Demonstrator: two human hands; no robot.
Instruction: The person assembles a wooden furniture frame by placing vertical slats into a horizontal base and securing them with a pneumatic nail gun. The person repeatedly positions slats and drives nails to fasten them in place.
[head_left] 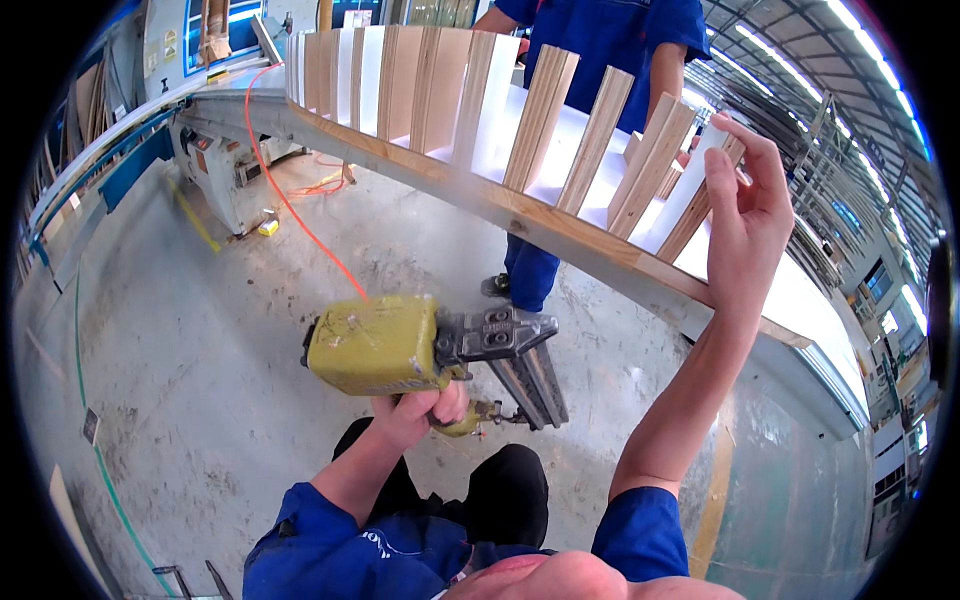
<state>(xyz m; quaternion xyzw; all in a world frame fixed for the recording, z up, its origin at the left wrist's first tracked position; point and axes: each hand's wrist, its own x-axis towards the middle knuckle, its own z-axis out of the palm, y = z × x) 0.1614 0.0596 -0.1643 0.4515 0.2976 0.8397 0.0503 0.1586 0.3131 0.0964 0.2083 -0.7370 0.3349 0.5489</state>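
Note:
My left hand (412, 412) is closed round the handle of a yellow-green nail gun (375, 345). The gun's black nose points right, held below the workpiece and apart from it. An orange air hose (290, 205) runs up and left from behind it. At the right, my right hand (752, 190) grips the top of an upright plywood slat (686, 232) with a white face, fingers on one side and thumb on the other. This slat stands last in a row of upright plywood pieces (540, 120) along the curved edge of a white-topped board (480, 195).
Across the board stands a person in blue (610, 30), arms reaching down to the far side of the slats. A grey machine (215, 165) stands on the left, with a small yellow object (268, 227) on the floor beside it. Stacked material lines the right wall.

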